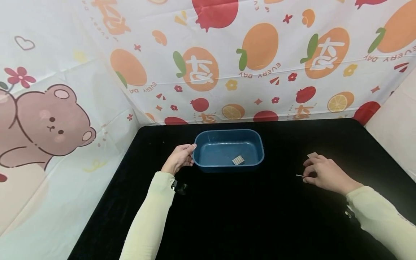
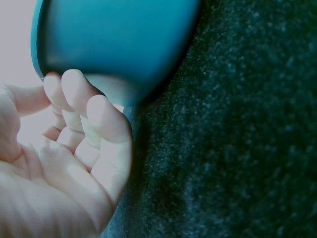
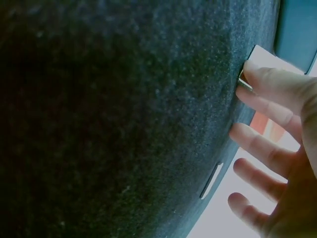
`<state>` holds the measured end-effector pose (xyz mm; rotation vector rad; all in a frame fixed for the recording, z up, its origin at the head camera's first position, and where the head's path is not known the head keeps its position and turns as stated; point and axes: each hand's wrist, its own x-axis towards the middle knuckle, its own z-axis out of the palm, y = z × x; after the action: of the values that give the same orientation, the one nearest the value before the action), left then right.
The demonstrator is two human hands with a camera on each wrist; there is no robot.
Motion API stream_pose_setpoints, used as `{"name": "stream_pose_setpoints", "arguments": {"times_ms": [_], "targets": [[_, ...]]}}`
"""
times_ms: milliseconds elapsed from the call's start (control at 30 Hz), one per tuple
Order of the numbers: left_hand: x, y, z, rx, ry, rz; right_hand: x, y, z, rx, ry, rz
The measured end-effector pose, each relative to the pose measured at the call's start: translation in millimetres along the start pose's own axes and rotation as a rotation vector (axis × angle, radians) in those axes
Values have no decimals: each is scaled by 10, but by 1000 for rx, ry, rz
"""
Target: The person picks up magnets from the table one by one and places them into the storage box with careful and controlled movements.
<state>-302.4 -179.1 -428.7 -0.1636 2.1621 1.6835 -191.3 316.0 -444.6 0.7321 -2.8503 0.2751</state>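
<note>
A blue plastic basin [image 1: 229,148] stands on the black table. My left hand [image 1: 179,157] grips its left end, with the thumb at the rim and the fingers curled against the outer wall [image 2: 124,49]. Inside the basin, toward the front right, lie several thin pale flat pieces [image 1: 238,160] side by side. Well to the right of the basin, my right hand [image 1: 326,175] pinches a thin, flat, pale piece [image 3: 270,60] between thumb and index finger. Its other fingers are spread. Another pale flat piece [image 3: 212,181] lies on the table just beyond that hand.
The black cloth-covered table [image 1: 243,216] runs back to a hanging fruit-print cloth [image 1: 227,72]. On the left hangs a cloth with a bear print [image 1: 58,119]. A small dark device [image 1: 179,187] sits at my left wrist.
</note>
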Motion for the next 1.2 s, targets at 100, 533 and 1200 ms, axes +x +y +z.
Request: {"name": "stream_pose_setpoints", "arguments": {"times_ms": [100, 533, 1200], "targets": [[4, 4, -10, 5, 4, 3, 8, -12, 12, -15, 40, -35], [-10, -33, -7, -4, 12, -5, 12, -37, 81, -25, 89, -117], [1, -18, -4, -32, 21, 10, 83, 17, -48, -22, 99, -90]]}}
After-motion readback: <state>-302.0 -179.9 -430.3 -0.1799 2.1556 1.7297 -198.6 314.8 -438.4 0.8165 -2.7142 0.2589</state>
